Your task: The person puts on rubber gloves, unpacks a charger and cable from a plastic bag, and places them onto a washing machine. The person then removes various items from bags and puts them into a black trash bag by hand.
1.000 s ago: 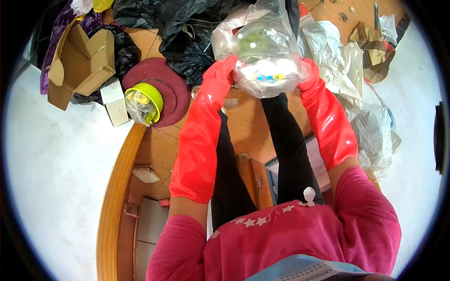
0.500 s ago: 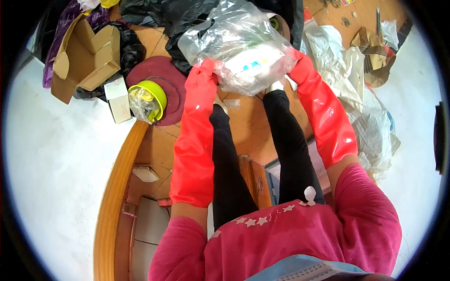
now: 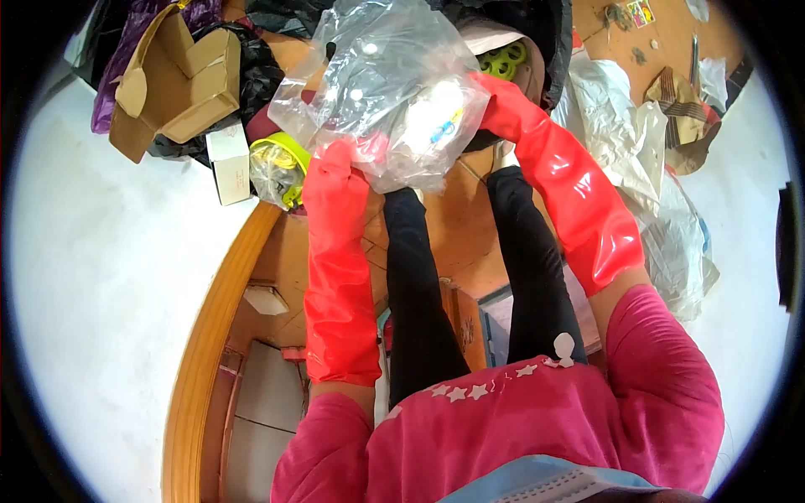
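Observation:
A large clear plastic bag (image 3: 377, 71) is stretched between my hands, with a white item carrying blue and yellow print showing in its right part. My left hand (image 3: 337, 168), in a long red rubber glove, is closed on the bag's lower left edge, and part of the glove shows red through the film. My right hand (image 3: 496, 105), gloved the same way, grips the bag's right side; its fingertips are partly hidden by the plastic. Just beyond my right hand, a green openwork plastic piece (image 3: 505, 60) lies in a pale lining inside a black bag (image 3: 558, 42).
To the left are an open cardboard box (image 3: 197, 88), a small white box (image 3: 228, 163) and a yellow-green container (image 3: 289, 149) with a plastic-wrapped item. Crumpled white plastic bags (image 3: 616, 126) and a brown striped wrapper (image 3: 671, 105) lie right. A curved wooden edge (image 3: 197, 352) runs lower left.
Both hands have shifted the bag leftward, my left hand moving lower and my right hand higher. The bag is turned and spread more, and the green piece behind it shows more.

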Motion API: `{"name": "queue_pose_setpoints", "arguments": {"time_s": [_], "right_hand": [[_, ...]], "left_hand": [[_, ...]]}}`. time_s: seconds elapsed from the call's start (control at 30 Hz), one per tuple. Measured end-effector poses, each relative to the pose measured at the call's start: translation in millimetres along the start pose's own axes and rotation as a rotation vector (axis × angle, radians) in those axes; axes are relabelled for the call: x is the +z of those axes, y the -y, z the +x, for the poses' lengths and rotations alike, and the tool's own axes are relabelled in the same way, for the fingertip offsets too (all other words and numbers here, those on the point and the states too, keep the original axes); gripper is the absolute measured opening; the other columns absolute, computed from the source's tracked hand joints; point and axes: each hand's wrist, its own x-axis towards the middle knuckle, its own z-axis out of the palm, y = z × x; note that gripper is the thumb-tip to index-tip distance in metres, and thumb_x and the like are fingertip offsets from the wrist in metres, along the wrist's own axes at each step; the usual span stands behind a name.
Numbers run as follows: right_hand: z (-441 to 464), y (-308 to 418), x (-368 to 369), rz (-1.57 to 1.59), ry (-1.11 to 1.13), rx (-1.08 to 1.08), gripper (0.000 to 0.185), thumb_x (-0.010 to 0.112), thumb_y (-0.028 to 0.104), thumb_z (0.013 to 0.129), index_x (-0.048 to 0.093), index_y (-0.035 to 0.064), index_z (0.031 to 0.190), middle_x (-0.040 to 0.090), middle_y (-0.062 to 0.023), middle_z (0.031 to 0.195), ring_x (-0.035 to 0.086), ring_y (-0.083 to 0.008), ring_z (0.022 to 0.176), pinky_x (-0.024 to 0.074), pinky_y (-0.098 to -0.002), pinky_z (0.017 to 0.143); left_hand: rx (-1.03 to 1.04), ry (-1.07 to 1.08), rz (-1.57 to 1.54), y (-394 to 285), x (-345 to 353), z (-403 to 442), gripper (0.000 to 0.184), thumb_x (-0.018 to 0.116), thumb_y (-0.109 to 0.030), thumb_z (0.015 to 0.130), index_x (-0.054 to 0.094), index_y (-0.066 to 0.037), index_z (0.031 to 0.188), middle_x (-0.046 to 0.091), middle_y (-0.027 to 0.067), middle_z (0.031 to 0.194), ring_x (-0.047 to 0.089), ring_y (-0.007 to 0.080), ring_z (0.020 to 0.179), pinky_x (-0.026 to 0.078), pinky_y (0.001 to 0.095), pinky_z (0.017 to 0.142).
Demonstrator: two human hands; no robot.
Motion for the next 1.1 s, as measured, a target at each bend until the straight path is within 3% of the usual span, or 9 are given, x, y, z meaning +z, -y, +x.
{"name": "queue_pose_setpoints", "arguments": {"time_s": [0.1,0.17,0.23,0.37,0.67,0.73,0.83,1.07,1.1], "right_hand": [[6.1,-3.8,14.6,0.193,0.021,-0.120,0.040,0.058,0.041,0.092,0.059,0.0127,0.120,0.065,-0.0047,0.106,0.063,-0.0201,0.093,0.0500,-0.0323,0.069],[7.8,41.4,18.6,1.132,0.037,0.473,0.055,0.051,0.052,0.093,0.053,0.0132,0.132,0.061,-0.0047,0.120,0.062,-0.0188,0.099,0.0513,-0.0320,0.073],[9.9,36.3,21.1,1.167,0.075,0.473,0.060,0.047,0.056,0.093,0.049,0.0134,0.136,0.058,-0.0052,0.125,0.061,-0.0196,0.104,0.0513,-0.0335,0.078],[9.8,29.5,22.9,1.436,0.176,0.477,0.064,0.045,0.049,0.097,0.040,0.0049,0.142,0.049,-0.0129,0.139,0.047,-0.0278,0.127,0.0395,-0.0420,0.105],[13.6,32.2,37.0,1.316,0.041,0.520,0.064,0.045,0.053,0.096,0.041,0.0083,0.142,0.049,-0.0108,0.139,0.047,-0.0251,0.128,0.0401,-0.0427,0.104],[10.8,42.8,36.6,1.302,0.075,0.538,0.064,0.045,0.053,0.096,0.040,0.0108,0.143,0.049,-0.0099,0.140,0.047,-0.0247,0.128,0.0407,-0.0431,0.103],[11.3,41.4,38.7,1.295,0.129,0.560,0.063,0.045,0.055,0.095,0.040,0.0154,0.144,0.047,-0.0083,0.142,0.046,-0.0236,0.128,0.0415,-0.0436,0.102],[16.0,23.3,46.2,1.348,0.142,0.515,0.058,0.045,0.047,0.098,0.042,0.0086,0.141,0.049,-0.0112,0.139,0.048,-0.0262,0.126,0.0431,-0.0425,0.101],[16.3,18.2,45.4,1.347,0.141,0.515,0.058,0.045,0.047,0.098,0.042,0.0086,0.141,0.049,-0.0112,0.139,0.048,-0.0262,0.126,0.0431,-0.0425,0.101]], "left_hand": [[0.007,-0.016,-0.026,4.8,-7.1,-5.2,0.010,0.062,-0.007,0.086,0.061,-0.003,0.096,0.061,0.0122,0.089,0.059,0.0243,0.076,0.049,0.0314,0.067],[0.039,-0.039,-0.038,4.3,-11.2,-8.9,0.009,0.061,-0.007,0.087,0.060,-0.003,0.096,0.061,0.0115,0.090,0.059,0.0233,0.075,0.049,0.0311,0.066],[-0.570,-0.071,-1.063,-2.5,-15.0,-10.8,0.009,0.057,-0.006,0.091,0.059,-0.002,0.098,0.060,0.0080,0.091,0.058,0.0194,0.077,0.048,0.0294,0.066],[-0.101,-0.085,-0.398,8.0,-15.2,-13.3,0.012,0.055,-0.010,0.094,0.058,-0.001,0.101,0.059,0.0052,0.094,0.056,0.0152,0.080,0.048,0.0281,0.069],[-0.094,-0.219,-0.438,21.4,-8.1,-14.6,0.014,0.059,-0.012,0.094,0.058,0.000,0.102,0.061,0.0056,0.096,0.057,0.0164,0.085,0.048,0.0293,0.077],[0.115,-0.247,0.015,25.9,-9.3,-12.7,0.019,0.067,-0.007,0.087,0.059,0.000,0.103,0.062,0.0092,0.094,0.059,0.0206,0.085,0.049,0.0309,0.078],[0.056,-0.261,-0.018,23.2,-9.0,-9.3,0.021,0.072,-0.003,0.077,0.063,-0.004,0.096,0.063,0.0148,0.091,0.061,0.0326,0.080,0.050,0.0375,0.071],[-0.024,-0.277,0.011,33.5,-0.6,-11.4,0.017,0.068,-0.012,0.085,0.060,-0.002,0.097,0.063,0.0133,0.095,0.061,0.0297,0.084,0.050,0.0363,0.073],[-0.279,-0.279,-0.417,32.1,0.4,-11.8,0.018,0.063,-0.016,0.090,0.059,-0.001,0.101,0.063,0.0120,0.099,0.062,0.0272,0.087,0.051,0.0358,0.075]]}}
